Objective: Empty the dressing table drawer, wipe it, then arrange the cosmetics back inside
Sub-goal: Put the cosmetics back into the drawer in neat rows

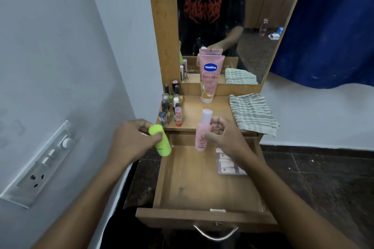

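While the wooden drawer point(198, 180) sits pulled right out, each hand has a bottle over its back end. The left hand point(131, 139) grips a smooth neon yellow-green bottle point(162, 143), a rounded cylinder tipped at an angle. The fingers are curled round its upper part and the thumb lies across the front. It's above the drawer's back left corner.

The right hand point(224, 137) holds a slim pink bottle point(202, 133) with a paler, frosted-looking cap. It's roughly upright, with the fingers wrapped behind it and the thumb pressed on the front, just in front of the table top point(194, 115) edge.

Inside, the drawer is plain matte wood-grain board. A flat row of small white sachets point(226, 164) lies along the right wall, too blurry to read. There's a curved metal handle point(215, 233) on the front panel.

Up on the table top, a tall pink Vaseline tube point(210, 79) stands on its cap against the mirror point(263, 6). A bunch of little glass nail polish bottles point(169, 103) with dark caps huddle on the left. A small stick with a red base point(178, 117) stands at the front of that bunch. On the right is a folded grey-and-white striped cloth point(253, 113), woven-looking, hanging slightly over the edge.

A glossy white socket plate point(40, 168) is on the left wall, and a blue curtain point(334, 26) hangs on the right.
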